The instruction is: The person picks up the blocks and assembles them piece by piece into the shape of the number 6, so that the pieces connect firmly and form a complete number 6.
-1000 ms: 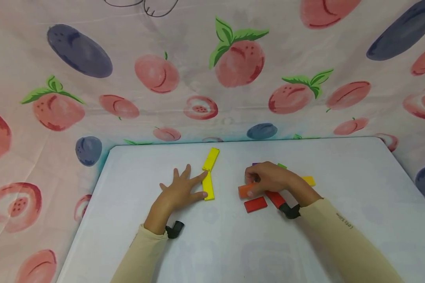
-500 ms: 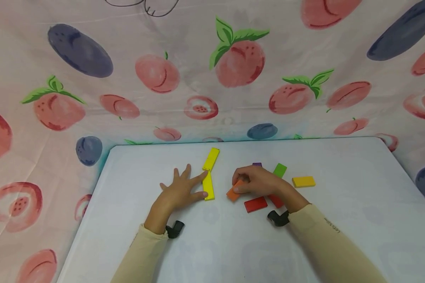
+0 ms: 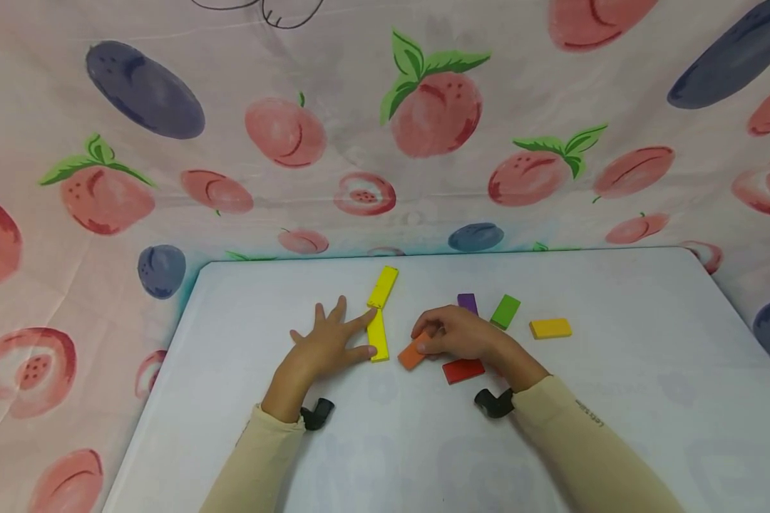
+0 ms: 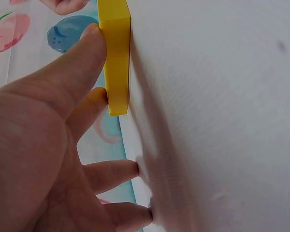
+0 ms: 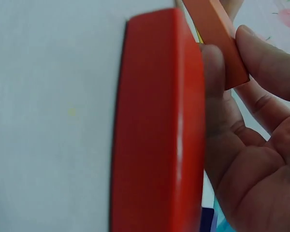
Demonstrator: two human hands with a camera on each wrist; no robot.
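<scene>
My left hand (image 3: 324, 347) lies with fingers spread. Its thumb and index fingertip touch the near yellow block (image 3: 377, 336), which meets a second yellow block (image 3: 383, 287) end to end at a slight angle. In the left wrist view, the thumb (image 4: 82, 58) presses against the yellow block (image 4: 117, 63), while other fingertips rest on the table. My right hand (image 3: 458, 333) pinches an orange block (image 3: 413, 352) between thumb and fingers, a short way right of the near yellow block. The right wrist view has this orange block (image 5: 220, 43) tilted in the fingertips, beyond a large red block (image 5: 152, 125).
Around the right hand lie a red block (image 3: 463, 370), a purple block (image 3: 468, 303), a green block (image 3: 505, 312) and an amber-yellow block (image 3: 550, 328). Another red one is mostly hidden under the right wrist. A fruit-print cloth (image 3: 231, 157) hangs behind the white table (image 3: 385, 456).
My right hand has carried the orange block leftward toward the yellow blocks and turned it to a slant. The purple, green and amber-yellow blocks have come into fuller view. My left hand stays put.
</scene>
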